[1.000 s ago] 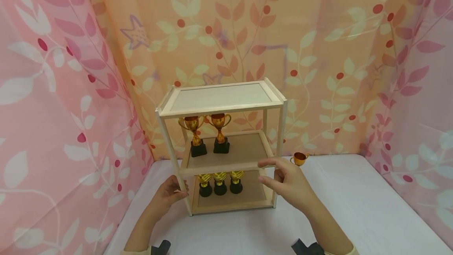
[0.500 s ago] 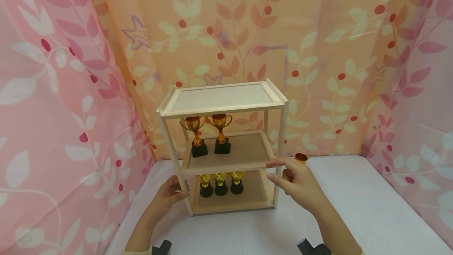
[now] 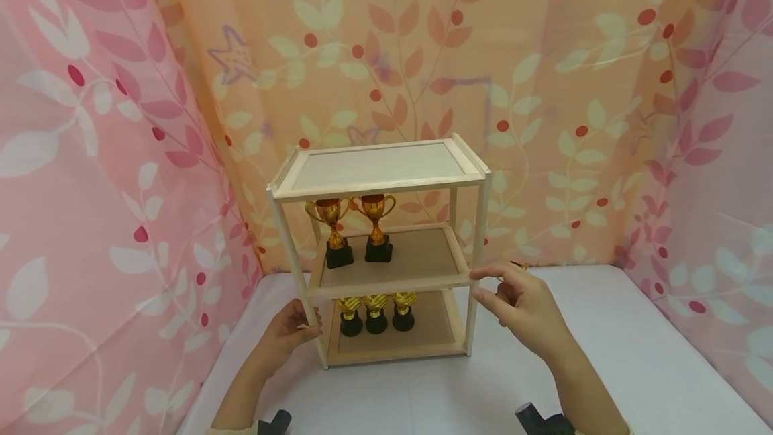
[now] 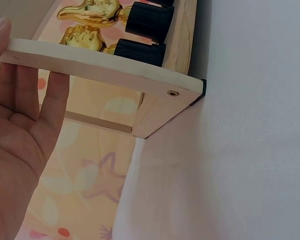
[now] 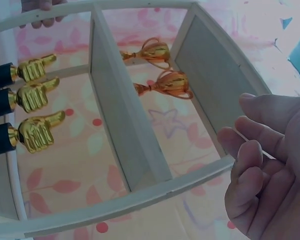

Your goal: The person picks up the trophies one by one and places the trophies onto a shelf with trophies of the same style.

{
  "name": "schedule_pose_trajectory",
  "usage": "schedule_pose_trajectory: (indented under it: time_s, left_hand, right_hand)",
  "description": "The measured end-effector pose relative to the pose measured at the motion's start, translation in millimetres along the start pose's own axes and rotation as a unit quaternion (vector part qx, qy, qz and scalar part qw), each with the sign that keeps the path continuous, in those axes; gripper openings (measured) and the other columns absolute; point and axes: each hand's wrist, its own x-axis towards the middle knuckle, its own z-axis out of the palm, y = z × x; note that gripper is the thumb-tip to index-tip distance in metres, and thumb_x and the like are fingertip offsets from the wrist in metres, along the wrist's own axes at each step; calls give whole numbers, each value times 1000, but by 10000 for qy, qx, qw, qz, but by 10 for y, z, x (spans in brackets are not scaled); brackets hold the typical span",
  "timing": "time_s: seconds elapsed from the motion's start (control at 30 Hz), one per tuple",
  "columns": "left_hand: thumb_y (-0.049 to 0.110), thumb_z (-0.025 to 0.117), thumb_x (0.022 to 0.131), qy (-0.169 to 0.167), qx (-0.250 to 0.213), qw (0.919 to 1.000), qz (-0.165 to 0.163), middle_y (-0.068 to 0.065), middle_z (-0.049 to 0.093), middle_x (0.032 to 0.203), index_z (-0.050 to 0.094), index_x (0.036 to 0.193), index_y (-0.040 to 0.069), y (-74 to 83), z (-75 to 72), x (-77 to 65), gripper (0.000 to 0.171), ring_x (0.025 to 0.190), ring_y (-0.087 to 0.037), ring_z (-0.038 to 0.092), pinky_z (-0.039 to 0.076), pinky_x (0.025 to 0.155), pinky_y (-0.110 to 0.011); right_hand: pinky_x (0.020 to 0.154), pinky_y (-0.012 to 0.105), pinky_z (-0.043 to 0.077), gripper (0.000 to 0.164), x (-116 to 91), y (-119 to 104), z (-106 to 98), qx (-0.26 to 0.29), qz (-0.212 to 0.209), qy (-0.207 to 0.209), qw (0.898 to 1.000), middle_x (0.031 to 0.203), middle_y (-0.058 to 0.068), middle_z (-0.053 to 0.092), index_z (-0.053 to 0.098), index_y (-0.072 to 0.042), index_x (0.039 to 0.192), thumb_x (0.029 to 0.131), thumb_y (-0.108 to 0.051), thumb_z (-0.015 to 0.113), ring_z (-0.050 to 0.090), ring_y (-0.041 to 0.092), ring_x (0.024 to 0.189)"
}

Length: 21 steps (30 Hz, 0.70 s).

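A small three-tier wooden shelf (image 3: pixel 386 286) stands on the table. My left hand (image 3: pixel 284 337) grips its front left post (image 4: pixel 105 65), thumb on one side and fingers on the other. Beside the front right post, my right hand (image 3: pixel 525 304) holds nothing, its fingers loosely bent; whether a fingertip touches the post I cannot tell. On the middle tier, two golden cup trophies (image 3: pixel 377 230) with black bases stand at the left. Three thumbs-up trophies (image 5: pixel 37 100) stand in a row on the bottom tier. Another gold cup (image 3: pixel 521 265) is mostly hidden behind my right hand.
A white cloth covers the table (image 3: pixel 616 341). An orange leaf-patterned curtain (image 3: pixel 543 86) hangs behind the shelf, with pink curtain (image 3: pixel 109 220) at both sides. The shelf's top tier (image 3: pixel 380 165) is a flat panel in a raised frame.
My right hand has moved right, from in front of the middle tier to beside the right post, covering most of the cup behind. My left hand keeps its grip on the post.
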Motion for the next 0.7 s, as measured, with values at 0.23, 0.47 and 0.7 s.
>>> schedule_pose_trajectory:
  time_s: [0.23, 0.47, 0.7]
  left_hand:
    - [2, 70, 94, 62, 29, 9998, -195, -7, 63, 108, 49, 112, -1, 15, 8, -15, 27, 100, -20, 66, 58, 90, -35]
    - [2, 69, 94, 61, 83, 9997, -217, -7, 62, 108, 50, 113, -1, 62, 12, -12, 27, 105, -39, 64, 58, 91, -35]
    - [1, 69, 94, 51, 43, 9998, -165, -7, 63, 107, 50, 112, -1, 41, 17, -6, 27, 101, -23, 66, 59, 90, -34]
  right_hand:
    - [39, 26, 35, 25, 6, 57, -70, -99, 137, 267, 9995, 72, 0, 46, 72, -20, 115, 92, -14, 78, 39, 8, 45]
    - [41, 24, 37, 24, 27, 88, -109, -359, 54, 395, 9986, 78, -2, 52, 72, -22, 115, 92, -16, 78, 41, 8, 47]
    - [43, 24, 40, 26, 52, 259, -207, -737, 280, 592, 9951, 96, -5, 67, 71, -23, 116, 92, -18, 78, 51, 10, 49]
